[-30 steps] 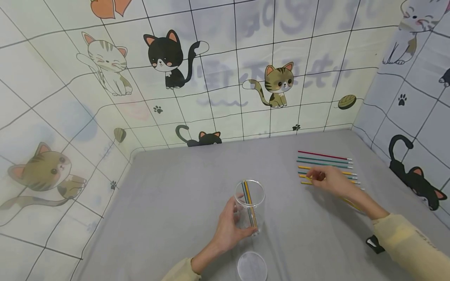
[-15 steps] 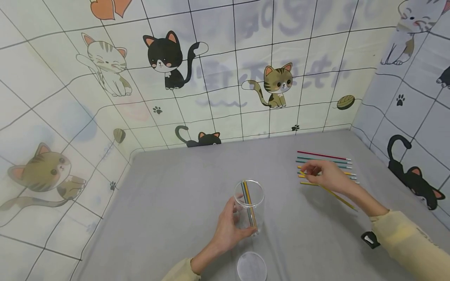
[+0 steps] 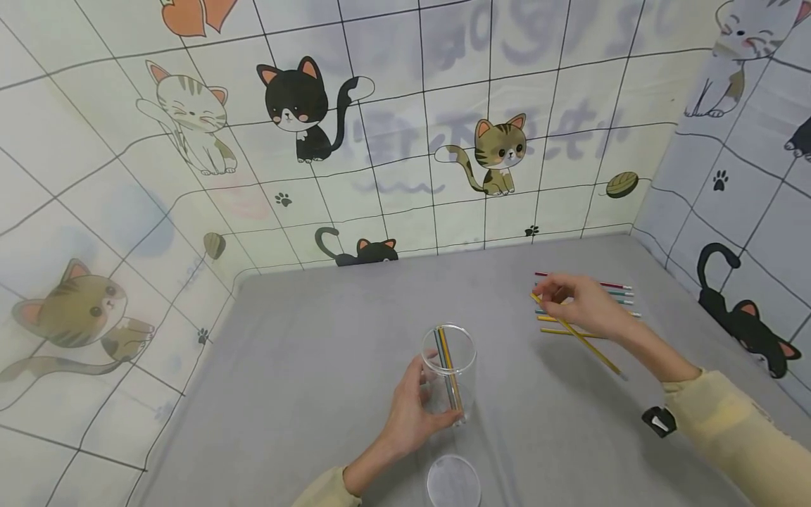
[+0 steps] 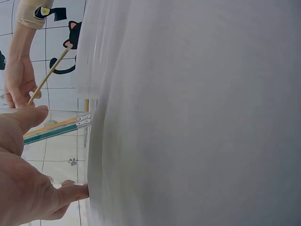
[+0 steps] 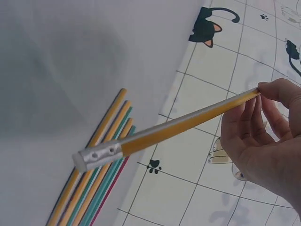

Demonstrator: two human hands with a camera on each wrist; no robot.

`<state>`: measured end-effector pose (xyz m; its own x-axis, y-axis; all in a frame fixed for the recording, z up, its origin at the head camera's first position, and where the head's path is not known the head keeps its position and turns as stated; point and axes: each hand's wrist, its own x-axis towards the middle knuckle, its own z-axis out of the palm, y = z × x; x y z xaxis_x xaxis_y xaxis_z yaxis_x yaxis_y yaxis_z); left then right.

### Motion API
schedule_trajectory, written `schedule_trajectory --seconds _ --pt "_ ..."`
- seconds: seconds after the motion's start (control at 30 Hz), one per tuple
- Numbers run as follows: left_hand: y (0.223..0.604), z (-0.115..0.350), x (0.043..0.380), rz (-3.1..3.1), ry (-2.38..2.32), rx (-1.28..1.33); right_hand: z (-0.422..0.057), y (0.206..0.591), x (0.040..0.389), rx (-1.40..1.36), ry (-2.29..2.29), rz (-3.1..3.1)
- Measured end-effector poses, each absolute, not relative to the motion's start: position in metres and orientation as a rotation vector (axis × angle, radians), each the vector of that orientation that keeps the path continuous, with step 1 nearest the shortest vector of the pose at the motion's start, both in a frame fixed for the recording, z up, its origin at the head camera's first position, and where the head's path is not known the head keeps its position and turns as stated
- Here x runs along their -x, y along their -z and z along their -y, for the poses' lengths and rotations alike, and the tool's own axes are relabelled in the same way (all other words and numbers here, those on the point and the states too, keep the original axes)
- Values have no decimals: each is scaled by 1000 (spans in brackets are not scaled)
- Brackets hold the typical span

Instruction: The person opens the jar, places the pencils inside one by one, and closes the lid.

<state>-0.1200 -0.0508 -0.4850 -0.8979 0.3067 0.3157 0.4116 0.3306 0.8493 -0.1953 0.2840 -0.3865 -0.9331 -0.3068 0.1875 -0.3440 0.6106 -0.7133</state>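
In the head view my left hand grips a clear cylindrical cup from its left side, near the lower part. Inside lean a yellow pencil and a green one; their eraser ends point down in the left wrist view. Farther right, the thumb and fingertips of my right hand pinch a yellow pencil near one end. That pencil slants above the others, its eraser end toward me. Under the right hand lies a row of several pencils, red, green and yellow, partly hidden by the hand.
A round clear lid lies on the grey cloth in front of the cup. A black piece with a white centre shows beside the right sleeve. Cat-printed sheets wall the table at the back and sides.
The right hand has lifted a yellow pencil off the row and moved slightly away from me, and the pencil's eraser end has swung clear. The left hand and cup stay put.
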Motion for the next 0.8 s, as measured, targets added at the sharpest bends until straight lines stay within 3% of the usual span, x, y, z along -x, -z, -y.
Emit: schedule_trajectory --seconds 0.8 --pt "485 52 121 2498 1637 677 -241 336 199 -539 -1441 2728"
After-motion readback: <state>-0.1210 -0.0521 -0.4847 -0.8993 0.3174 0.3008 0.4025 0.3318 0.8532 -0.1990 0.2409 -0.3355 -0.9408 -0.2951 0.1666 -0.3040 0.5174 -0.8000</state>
